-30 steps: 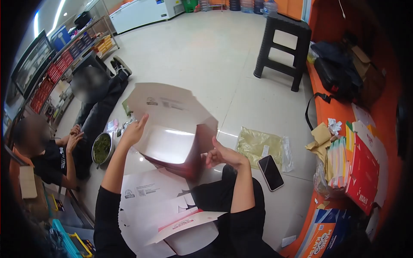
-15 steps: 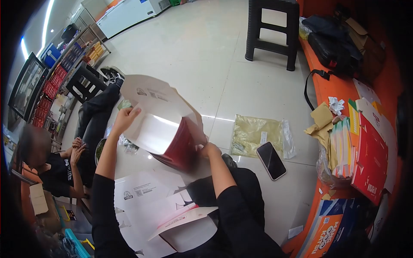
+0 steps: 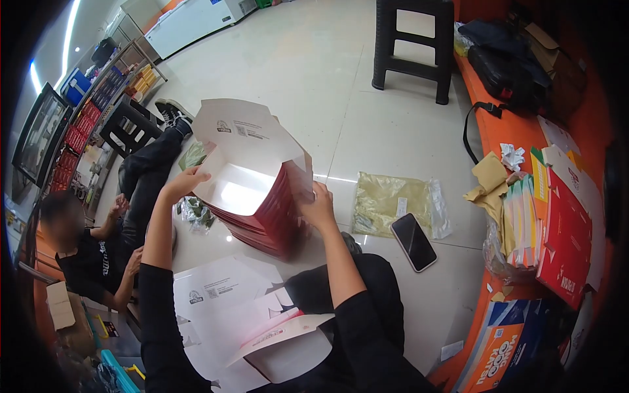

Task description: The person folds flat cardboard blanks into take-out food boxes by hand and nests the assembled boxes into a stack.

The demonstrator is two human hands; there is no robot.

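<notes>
A stack of nested cardboard boxes (image 3: 265,226), red outside and white inside, stands on the floor in front of me. The topmost box (image 3: 246,187) has raised flaps with small black print. My left hand (image 3: 183,185) pinches the left edge of this box, thumb over the rim. At the opposite side my right hand (image 3: 318,206) is closed around the right flap, its fingertips partly hidden. Flat white cardboard sheets (image 3: 226,295) lie by my legs, and a partly folded box (image 3: 291,357) rests on top of them.
A phone (image 3: 414,242) and a yellowish plastic bag (image 3: 386,206) lie on the floor to the right. Beyond them runs an orange bench (image 3: 485,131) with folded cardboard (image 3: 567,229). A black stool (image 3: 413,62) stands ahead. Another person (image 3: 85,249) sits at left.
The top box has shifted slightly right and now sits in line with the sharper-looking stack. Both my hands kept hold and moved slightly. The other person's hands have moved apart.
</notes>
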